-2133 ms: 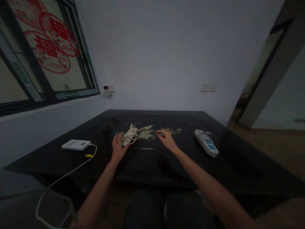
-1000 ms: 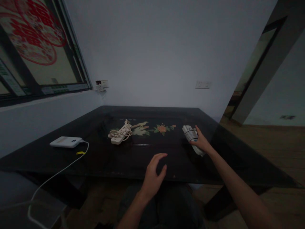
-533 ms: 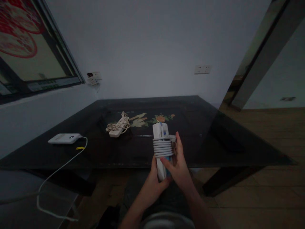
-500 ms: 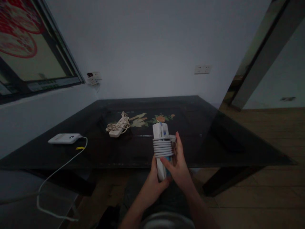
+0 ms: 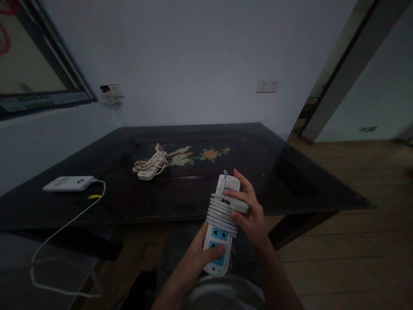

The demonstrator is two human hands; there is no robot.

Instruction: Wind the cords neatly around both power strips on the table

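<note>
In the head view I hold a white power strip (image 5: 220, 234) with blue socket panels, tilted up above my lap at the table's front edge. My left hand (image 5: 193, 260) is closed around its lower end, the thumb lying across the sockets. A grey-white cord (image 5: 221, 215) is wound in several turns around the strip's middle. At the cord's end a white plug (image 5: 239, 206) sticks out to the right, between the fingers and thumb of my right hand (image 5: 253, 217). The right fingertips also reach the strip's upper part.
On the dark table (image 5: 190, 202) lies a second power strip (image 5: 150, 172) with its cord tangled around it. A white power-bank-like device (image 5: 67, 184) sits at the left, its white cable (image 5: 64, 224) hanging over the edge. A dark flat object (image 5: 297, 181) lies at the right.
The strip has been turned so its blue socket side faces me. My right hand has shifted up from the strip's lower part to the plug. The view has moved slightly.
</note>
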